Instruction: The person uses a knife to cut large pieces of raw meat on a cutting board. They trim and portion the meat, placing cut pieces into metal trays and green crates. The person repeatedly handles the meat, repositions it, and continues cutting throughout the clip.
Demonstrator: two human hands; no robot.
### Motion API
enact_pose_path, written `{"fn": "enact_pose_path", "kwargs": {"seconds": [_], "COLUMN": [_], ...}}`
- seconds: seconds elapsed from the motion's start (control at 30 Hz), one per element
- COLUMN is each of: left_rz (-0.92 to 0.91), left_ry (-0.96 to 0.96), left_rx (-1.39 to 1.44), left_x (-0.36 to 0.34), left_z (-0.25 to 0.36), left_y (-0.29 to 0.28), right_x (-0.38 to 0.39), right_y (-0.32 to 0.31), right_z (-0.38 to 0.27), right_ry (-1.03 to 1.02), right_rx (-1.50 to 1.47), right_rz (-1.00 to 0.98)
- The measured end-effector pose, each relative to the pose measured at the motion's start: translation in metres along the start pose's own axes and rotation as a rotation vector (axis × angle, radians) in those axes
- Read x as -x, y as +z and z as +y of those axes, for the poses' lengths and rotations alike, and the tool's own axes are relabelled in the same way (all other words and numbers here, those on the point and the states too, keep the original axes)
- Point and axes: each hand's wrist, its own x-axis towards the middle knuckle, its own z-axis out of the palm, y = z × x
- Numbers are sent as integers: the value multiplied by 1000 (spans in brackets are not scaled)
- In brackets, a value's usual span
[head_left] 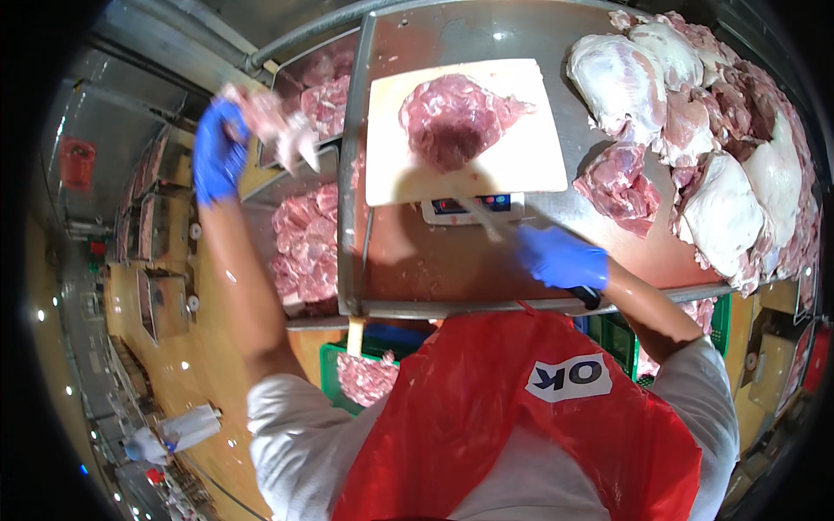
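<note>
My left hand (217, 156), in a blue glove, is closed round a pale pink, ragged strip of meat (271, 122) that is blurred. It is raised at the left, over the edge of the metal trays. My right hand (560, 259), also gloved in blue, grips a knife (478, 217). The blurred blade points up and left toward the white cutting board (526, 169). A thick red cut of meat (456, 122) lies on that board, apart from both hands. Below the board's near edge shows a scale (443, 214) with a lit display.
Large skin-on pieces of meat (721, 204) are heaped on the right of the steel table (408, 282). A loose red cut (621, 187) lies beside them. Metal trays of meat (304, 239) stand along the left. A green crate (330, 369) holds trimmings below the table's front edge.
</note>
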Motion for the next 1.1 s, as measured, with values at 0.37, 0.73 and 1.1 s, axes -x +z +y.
{"fn": "enact_pose_path", "kwargs": {"seconds": [0.37, 0.73, 1.1], "left_rz": [-285, -744, -1318], "left_ry": [65, 29, 1198], "left_rx": [-843, -1842, -1684], "left_x": [-52, 5, 36], "left_z": [-49, -190, -162], "left_y": [94, 262, 162], "right_x": [83, 82, 75], "right_y": [-39, -41, -26], "right_z": [27, 12, 40], "right_ry": [490, 429, 379], "right_rx": [-600, -524, -471], "right_rz": [570, 571, 548]}}
